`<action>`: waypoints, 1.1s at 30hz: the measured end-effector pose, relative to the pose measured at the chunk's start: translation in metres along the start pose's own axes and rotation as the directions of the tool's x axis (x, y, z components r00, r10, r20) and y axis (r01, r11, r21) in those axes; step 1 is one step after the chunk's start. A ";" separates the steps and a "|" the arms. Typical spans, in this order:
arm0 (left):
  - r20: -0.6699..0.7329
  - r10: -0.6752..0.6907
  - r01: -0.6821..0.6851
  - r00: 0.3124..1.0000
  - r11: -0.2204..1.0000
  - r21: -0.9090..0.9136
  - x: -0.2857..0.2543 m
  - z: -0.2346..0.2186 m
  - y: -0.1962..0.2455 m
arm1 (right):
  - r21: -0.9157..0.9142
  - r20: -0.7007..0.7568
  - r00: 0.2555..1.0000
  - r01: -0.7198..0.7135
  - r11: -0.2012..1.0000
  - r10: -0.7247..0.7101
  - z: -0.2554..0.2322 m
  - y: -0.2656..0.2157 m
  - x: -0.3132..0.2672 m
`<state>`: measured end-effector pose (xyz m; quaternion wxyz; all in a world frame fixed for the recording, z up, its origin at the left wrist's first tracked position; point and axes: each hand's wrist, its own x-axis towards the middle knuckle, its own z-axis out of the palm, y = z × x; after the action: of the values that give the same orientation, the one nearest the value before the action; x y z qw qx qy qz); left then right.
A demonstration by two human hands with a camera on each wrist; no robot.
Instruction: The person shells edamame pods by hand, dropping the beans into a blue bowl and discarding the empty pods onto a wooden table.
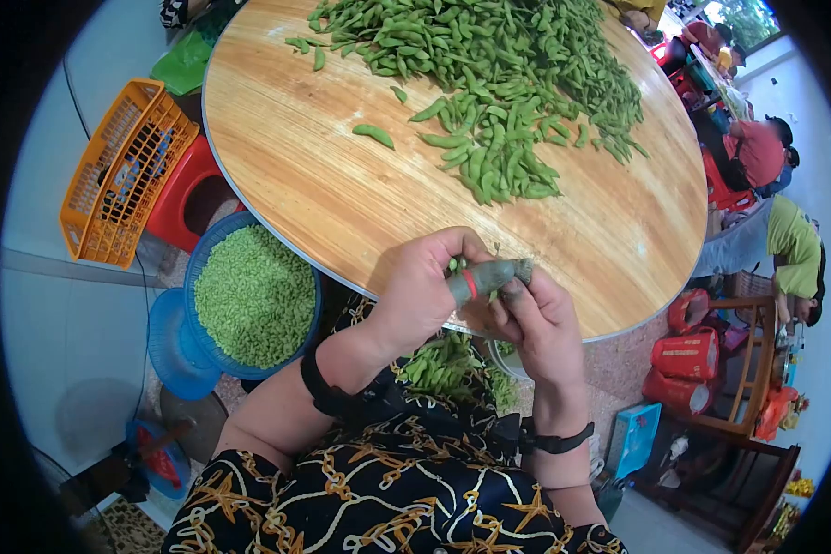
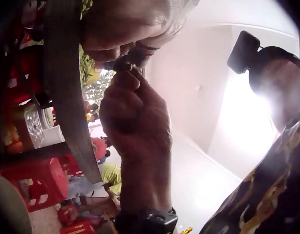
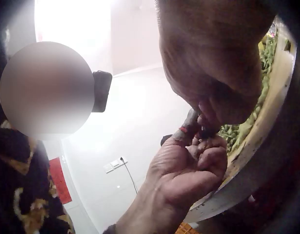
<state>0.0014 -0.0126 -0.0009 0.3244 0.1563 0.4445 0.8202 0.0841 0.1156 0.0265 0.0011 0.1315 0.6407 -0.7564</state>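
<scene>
My left hand (image 1: 415, 291) is held over the table's near edge, its thumb in a grey-green cover (image 1: 489, 277) with a red band. Its curled fingers pinch a green soybean pod (image 1: 453, 265), mostly hidden behind the thumb. Against that thumb's tip, my right hand (image 1: 547, 323) pinches at the same spot with thumb and fingers; its thumb tip is stained dark. In the right wrist view both hands meet fingertip to fingertip. A big heap of soybean pods (image 1: 489, 55) covers the far side of the round wooden table (image 1: 295, 157), with looser pods nearer me.
A blue basket (image 1: 190, 305) of shelled green beans (image 1: 254, 295) stands left of my lap. More pods (image 1: 439, 365) lie on my lap. An orange crate (image 1: 88, 203) rests by a red stool (image 1: 171, 208). Several people sit at the right, near red buckets (image 1: 683, 355).
</scene>
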 end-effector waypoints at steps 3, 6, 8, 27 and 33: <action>0.190 0.014 0.029 0.982 0.974 -0.223 0.004 -0.010 -0.009 | 0.255 0.118 0.985 -0.154 0.955 0.127 -0.007 -0.003 -0.003; 0.327 -0.076 0.191 0.942 0.922 -0.337 0.006 -0.018 -0.006 | 0.409 0.212 0.956 -0.273 0.870 0.201 -0.011 -0.004 -0.005; 0.267 -0.132 0.211 0.955 0.933 -0.292 0.003 -0.009 0.002 | 0.461 0.247 0.947 -0.302 0.834 0.206 -0.011 -0.003 -0.005; 0.127 -0.119 0.040 0.985 0.865 0.500 -0.001 0.004 0.003 | -0.978 -0.127 0.913 -0.049 0.204 -0.387 -0.074 -0.027 0.093; 0.100 0.035 -0.090 0.994 0.775 0.626 -0.006 0.001 0.007 | -0.954 -0.101 0.923 0.016 0.299 -0.372 -0.052 -0.019 0.056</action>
<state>0.0033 -0.0187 0.0051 0.2444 0.3039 0.6736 0.6278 0.0366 0.1790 0.0263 -0.1143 0.1409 0.9613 -0.2075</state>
